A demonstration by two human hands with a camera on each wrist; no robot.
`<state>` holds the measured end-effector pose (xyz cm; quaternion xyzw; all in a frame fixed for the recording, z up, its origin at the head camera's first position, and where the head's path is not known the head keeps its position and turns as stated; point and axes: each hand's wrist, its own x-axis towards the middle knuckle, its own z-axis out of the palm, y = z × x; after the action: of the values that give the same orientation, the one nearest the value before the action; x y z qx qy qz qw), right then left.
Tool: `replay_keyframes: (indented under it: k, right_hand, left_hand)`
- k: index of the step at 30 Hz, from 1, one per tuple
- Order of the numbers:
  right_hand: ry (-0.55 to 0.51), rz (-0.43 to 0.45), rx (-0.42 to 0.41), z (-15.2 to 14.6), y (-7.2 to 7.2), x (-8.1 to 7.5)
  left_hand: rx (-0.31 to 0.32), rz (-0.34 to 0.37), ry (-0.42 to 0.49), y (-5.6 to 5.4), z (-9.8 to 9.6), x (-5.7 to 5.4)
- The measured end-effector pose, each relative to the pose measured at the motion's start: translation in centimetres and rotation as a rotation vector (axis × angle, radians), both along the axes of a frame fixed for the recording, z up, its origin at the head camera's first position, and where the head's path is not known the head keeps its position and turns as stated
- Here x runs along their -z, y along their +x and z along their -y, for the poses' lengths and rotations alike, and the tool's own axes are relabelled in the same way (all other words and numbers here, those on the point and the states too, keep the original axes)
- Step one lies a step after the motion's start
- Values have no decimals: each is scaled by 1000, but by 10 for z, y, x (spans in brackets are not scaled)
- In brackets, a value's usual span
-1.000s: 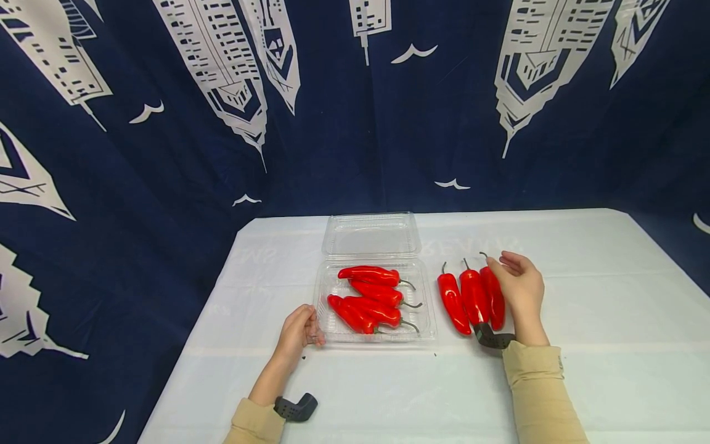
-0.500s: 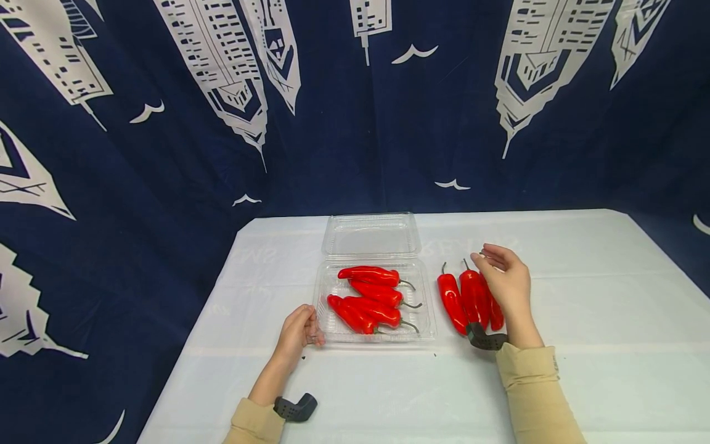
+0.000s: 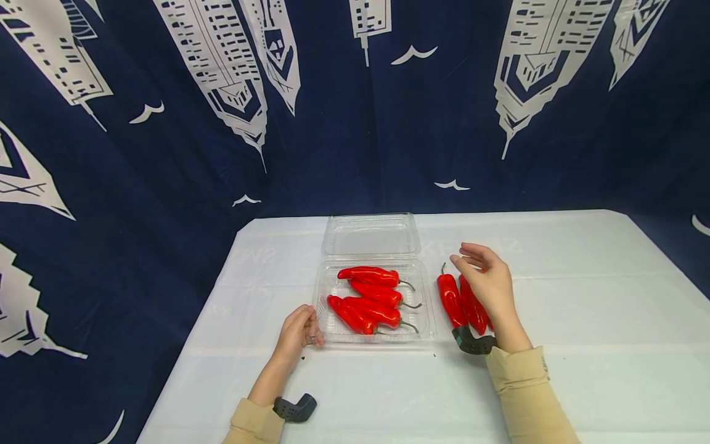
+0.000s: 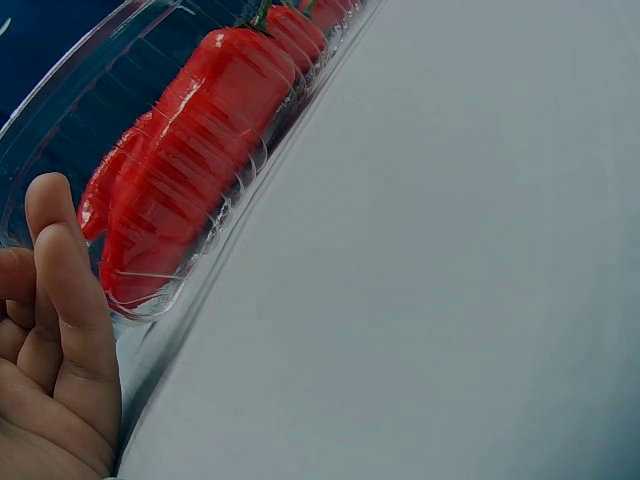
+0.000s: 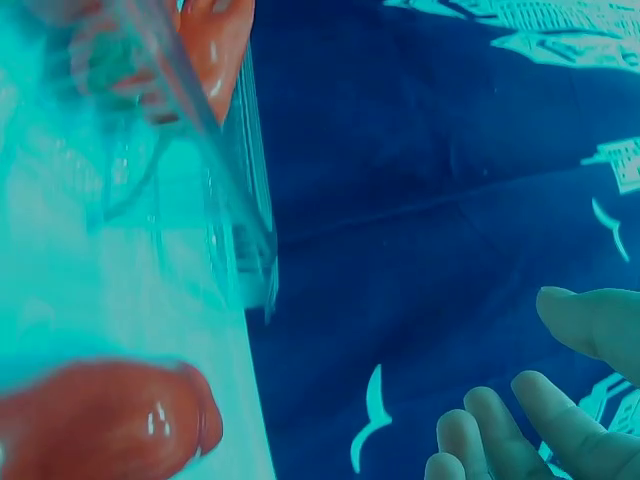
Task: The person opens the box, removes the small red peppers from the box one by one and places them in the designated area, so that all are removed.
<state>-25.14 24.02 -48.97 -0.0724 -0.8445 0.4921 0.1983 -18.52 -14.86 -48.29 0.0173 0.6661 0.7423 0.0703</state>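
The right hand point(image 3: 490, 285) is hovering over the loose peppers, right of the box point(image 3: 428, 316), its thumb standing apart from its fingers with a fairly wide gap. It is holding nothing that shows in the head or right wrist view. The left loose pepper point(image 3: 452, 301) is lying on the table point(image 3: 599, 308) just left of that hand, its body on the near side of the fingertips. Its long axis is running far to near, stem pointing far, tip slanting near and right. The stem is sitting just beside the thumb tip, so any reach for this pepper would, I judge, be turning on that small step left and down. The middle pepper point(image 3: 473, 309) is lying beside it, partly under the hand, and only an edge of a third pepper point(image 3: 489, 323) is showing.

The left hand point(image 3: 297, 327) is resting at the box's near left corner, well apart from these, fingers bent; I cannot tell whether it is gripping or only bracing. Inside the box, four peppers point(image 3: 373, 311) are lying across, stems pointing right. The lid point(image 3: 371, 235) is lying back on the far side.
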Motion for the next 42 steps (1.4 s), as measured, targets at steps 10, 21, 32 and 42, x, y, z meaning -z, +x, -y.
replay_keyframes:
  k: [10, 21, 32, 42]
  right_hand:
    - [-79, 50, -126, 53, 52, -83]
    - [-67, 96, -210, 78, 57, -90]
    - [-75, 94, -293, 94, 59, -84]
    - [-24, 123, -314, 107, 60, -81]
  left_hand:
    - [-2, 3, 2, 0, 0, 0]
    - [16, -6, -1, 1, 1, -1]
    - [1, 2, 5, 0, 0, -1]
    - [1, -2, 0, 0, 0, 0]
